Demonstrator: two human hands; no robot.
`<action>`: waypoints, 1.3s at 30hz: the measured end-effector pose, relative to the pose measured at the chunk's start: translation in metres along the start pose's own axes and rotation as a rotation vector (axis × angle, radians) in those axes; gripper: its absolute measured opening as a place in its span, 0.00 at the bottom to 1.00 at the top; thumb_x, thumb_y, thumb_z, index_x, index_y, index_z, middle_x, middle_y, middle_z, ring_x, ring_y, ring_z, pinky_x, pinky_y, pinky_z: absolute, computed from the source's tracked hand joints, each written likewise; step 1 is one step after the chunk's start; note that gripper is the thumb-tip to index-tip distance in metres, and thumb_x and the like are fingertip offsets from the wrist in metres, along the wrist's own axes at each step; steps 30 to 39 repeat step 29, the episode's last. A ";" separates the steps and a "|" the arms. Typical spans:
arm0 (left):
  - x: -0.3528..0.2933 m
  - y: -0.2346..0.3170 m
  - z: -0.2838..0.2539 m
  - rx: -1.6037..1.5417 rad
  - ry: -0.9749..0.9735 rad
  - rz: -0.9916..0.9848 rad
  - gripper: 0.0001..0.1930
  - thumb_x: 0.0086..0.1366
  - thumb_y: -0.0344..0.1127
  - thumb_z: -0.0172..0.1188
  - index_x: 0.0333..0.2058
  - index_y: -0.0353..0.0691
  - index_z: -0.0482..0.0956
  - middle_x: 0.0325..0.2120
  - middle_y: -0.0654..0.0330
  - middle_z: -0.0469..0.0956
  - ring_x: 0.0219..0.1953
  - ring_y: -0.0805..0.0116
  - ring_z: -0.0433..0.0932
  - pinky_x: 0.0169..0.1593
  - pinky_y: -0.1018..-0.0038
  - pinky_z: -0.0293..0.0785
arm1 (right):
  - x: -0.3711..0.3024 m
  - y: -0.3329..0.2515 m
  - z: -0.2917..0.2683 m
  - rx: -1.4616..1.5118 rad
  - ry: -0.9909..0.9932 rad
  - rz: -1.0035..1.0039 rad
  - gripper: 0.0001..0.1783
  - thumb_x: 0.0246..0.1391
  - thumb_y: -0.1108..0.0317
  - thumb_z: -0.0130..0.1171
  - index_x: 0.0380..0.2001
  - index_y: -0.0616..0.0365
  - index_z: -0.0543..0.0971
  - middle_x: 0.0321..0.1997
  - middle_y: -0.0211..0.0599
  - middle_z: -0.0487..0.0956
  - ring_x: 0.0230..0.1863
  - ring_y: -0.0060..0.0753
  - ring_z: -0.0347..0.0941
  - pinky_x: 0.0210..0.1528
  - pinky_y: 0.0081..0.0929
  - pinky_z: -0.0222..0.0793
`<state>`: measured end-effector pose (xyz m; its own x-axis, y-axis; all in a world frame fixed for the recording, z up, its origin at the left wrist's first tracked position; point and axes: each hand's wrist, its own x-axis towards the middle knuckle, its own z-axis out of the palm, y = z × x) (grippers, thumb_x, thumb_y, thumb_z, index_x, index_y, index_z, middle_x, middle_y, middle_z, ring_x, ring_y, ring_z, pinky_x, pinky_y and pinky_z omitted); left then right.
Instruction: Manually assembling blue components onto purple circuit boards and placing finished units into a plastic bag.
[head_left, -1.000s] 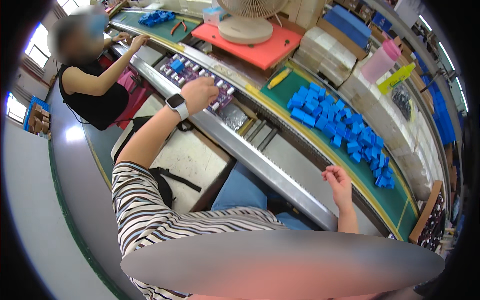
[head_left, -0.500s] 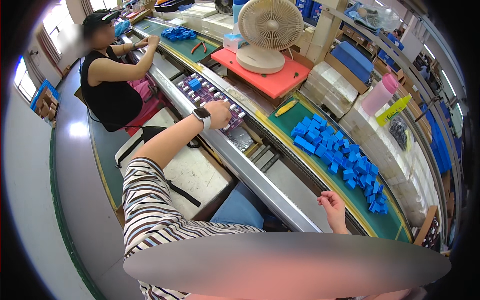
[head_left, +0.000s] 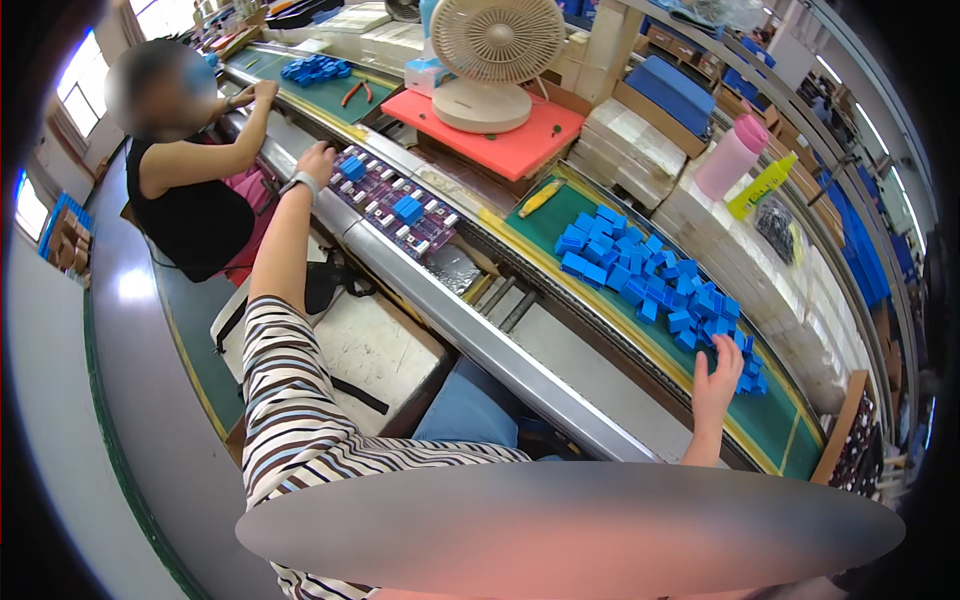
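Observation:
A purple circuit board (head_left: 380, 198) with rows of white connectors lies on the conveyor rail in front of me. Two blue blocks stand on it: one blue block (head_left: 408, 209) nearer the middle and another (head_left: 352, 167) toward the far left end. My left hand (head_left: 317, 164), with a watch on its wrist, is at the board's far left end; its fingers are partly hidden, so a grip cannot be made out. Over the near end of a pile of loose blue blocks (head_left: 640, 270), my right hand (head_left: 718, 372) reaches out, fingers apart, holding nothing visible.
A fan (head_left: 500, 50) stands on a red board (head_left: 480, 140) beyond the rail. A yellow cutter (head_left: 540, 198) lies on the green belt (head_left: 790, 440). A co-worker (head_left: 190, 190) sits at the left, near red-handled pliers (head_left: 356, 94). A pink bottle (head_left: 730, 155) stands at right.
My left hand has moved from above the board to its far left end, uncovering a second blue block. My right hand has moved forward to the block pile, and its fingers have spread.

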<state>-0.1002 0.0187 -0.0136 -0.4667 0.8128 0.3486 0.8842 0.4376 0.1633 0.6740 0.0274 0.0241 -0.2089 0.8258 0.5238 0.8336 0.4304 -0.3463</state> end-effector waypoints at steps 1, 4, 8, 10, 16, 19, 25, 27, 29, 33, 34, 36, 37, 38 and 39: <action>0.003 -0.026 0.011 0.010 0.024 -0.085 0.21 0.64 0.44 0.40 0.48 0.39 0.71 0.46 0.46 0.72 0.51 0.47 0.69 0.54 0.60 0.64 | 0.002 0.010 0.004 -0.066 0.000 0.036 0.22 0.50 0.68 0.57 0.50 0.59 0.70 0.57 0.47 0.65 0.59 0.50 0.57 0.60 0.41 0.53; 0.010 0.021 0.021 -0.197 -0.120 -0.299 0.25 0.65 0.48 0.38 0.54 0.40 0.65 0.52 0.45 0.68 0.55 0.47 0.66 0.58 0.62 0.60 | -0.007 0.037 0.006 -0.253 -0.001 0.150 0.28 0.50 0.66 0.58 0.55 0.58 0.66 0.59 0.48 0.63 0.61 0.53 0.54 0.62 0.43 0.50; 0.003 0.008 0.020 -0.269 -0.190 -0.373 0.28 0.64 0.53 0.37 0.57 0.44 0.63 0.55 0.46 0.66 0.58 0.50 0.64 0.61 0.65 0.58 | -0.003 0.040 0.016 -0.195 -0.078 0.170 0.33 0.49 0.67 0.58 0.59 0.57 0.60 0.60 0.50 0.62 0.61 0.55 0.53 0.62 0.44 0.49; -0.001 0.024 0.014 -0.268 -0.174 -0.347 0.27 0.65 0.52 0.38 0.56 0.42 0.65 0.53 0.45 0.67 0.57 0.50 0.65 0.60 0.65 0.58 | -0.006 0.041 0.019 -0.124 -0.085 0.226 0.34 0.48 0.69 0.58 0.59 0.57 0.60 0.59 0.51 0.63 0.60 0.56 0.54 0.62 0.45 0.51; -0.019 0.040 -0.010 -0.195 -0.292 -0.195 0.26 0.65 0.54 0.36 0.54 0.46 0.68 0.52 0.48 0.68 0.55 0.50 0.66 0.59 0.64 0.59 | -0.009 0.039 0.016 -0.213 -0.023 0.178 0.33 0.46 0.72 0.59 0.57 0.58 0.63 0.50 0.51 0.70 0.56 0.56 0.59 0.56 0.44 0.56; -0.015 0.026 0.014 -0.176 -0.290 -0.160 0.22 0.67 0.47 0.36 0.54 0.45 0.67 0.53 0.49 0.67 0.56 0.52 0.65 0.58 0.64 0.61 | -0.008 0.038 0.011 -0.286 -0.027 0.129 0.31 0.45 0.74 0.59 0.55 0.59 0.66 0.44 0.51 0.73 0.49 0.54 0.64 0.53 0.43 0.59; -0.010 -0.021 0.047 -0.073 -0.220 0.406 0.26 0.62 0.34 0.49 0.59 0.37 0.58 0.48 0.47 0.71 0.49 0.56 0.71 0.52 0.66 0.67 | -0.001 0.036 0.013 -0.107 -0.020 0.207 0.28 0.43 0.73 0.61 0.51 0.57 0.70 0.42 0.46 0.77 0.43 0.49 0.70 0.47 0.40 0.65; -0.005 0.003 0.045 -0.702 -0.461 -0.190 0.33 0.65 0.60 0.40 0.54 0.36 0.70 0.33 0.54 0.78 0.33 0.72 0.75 0.40 0.76 0.69 | -0.005 0.046 0.010 -0.040 -0.053 0.257 0.29 0.42 0.71 0.62 0.52 0.56 0.70 0.44 0.46 0.77 0.45 0.49 0.70 0.47 0.39 0.65; 0.012 0.005 0.067 -0.637 -0.511 -0.150 0.33 0.64 0.60 0.43 0.54 0.37 0.70 0.32 0.49 0.78 0.32 0.69 0.75 0.40 0.76 0.70 | -0.003 0.043 0.003 -0.054 -0.097 0.256 0.29 0.42 0.70 0.62 0.52 0.56 0.70 0.47 0.45 0.76 0.48 0.47 0.69 0.51 0.36 0.64; 0.012 0.005 0.067 -0.637 -0.511 -0.150 0.33 0.64 0.60 0.43 0.54 0.37 0.70 0.32 0.49 0.78 0.32 0.69 0.75 0.40 0.76 0.70 | -0.003 0.043 0.003 -0.054 -0.097 0.256 0.29 0.42 0.70 0.62 0.52 0.56 0.70 0.47 0.45 0.76 0.48 0.47 0.69 0.51 0.36 0.64; 0.012 0.005 0.067 -0.637 -0.511 -0.150 0.33 0.64 0.60 0.43 0.54 0.37 0.70 0.32 0.49 0.78 0.32 0.69 0.75 0.40 0.76 0.70 | -0.003 0.043 0.003 -0.054 -0.097 0.256 0.29 0.42 0.70 0.62 0.52 0.56 0.70 0.47 0.45 0.76 0.48 0.47 0.69 0.51 0.36 0.64; 0.012 0.005 0.067 -0.637 -0.511 -0.150 0.33 0.64 0.60 0.43 0.54 0.37 0.70 0.32 0.49 0.78 0.32 0.69 0.75 0.40 0.76 0.70 | -0.003 0.043 0.003 -0.054 -0.097 0.256 0.29 0.42 0.70 0.62 0.52 0.56 0.70 0.47 0.45 0.76 0.48 0.47 0.69 0.51 0.36 0.64; 0.012 0.005 0.067 -0.637 -0.511 -0.150 0.33 0.64 0.60 0.43 0.54 0.37 0.70 0.32 0.49 0.78 0.32 0.69 0.75 0.40 0.76 0.70 | -0.003 0.043 0.003 -0.054 -0.097 0.256 0.29 0.42 0.70 0.62 0.52 0.56 0.70 0.47 0.45 0.76 0.48 0.47 0.69 0.51 0.36 0.64; 0.012 0.005 0.067 -0.637 -0.511 -0.150 0.33 0.64 0.60 0.43 0.54 0.37 0.70 0.32 0.49 0.78 0.32 0.69 0.75 0.40 0.76 0.70 | -0.003 0.043 0.003 -0.054 -0.097 0.256 0.29 0.42 0.70 0.62 0.52 0.56 0.70 0.47 0.45 0.76 0.48 0.47 0.69 0.51 0.36 0.64; 0.012 0.005 0.067 -0.637 -0.511 -0.150 0.33 0.64 0.60 0.43 0.54 0.37 0.70 0.32 0.49 0.78 0.32 0.69 0.75 0.40 0.76 0.70 | -0.003 0.043 0.003 -0.054 -0.097 0.256 0.29 0.42 0.70 0.62 0.52 0.56 0.70 0.47 0.45 0.76 0.48 0.47 0.69 0.51 0.36 0.64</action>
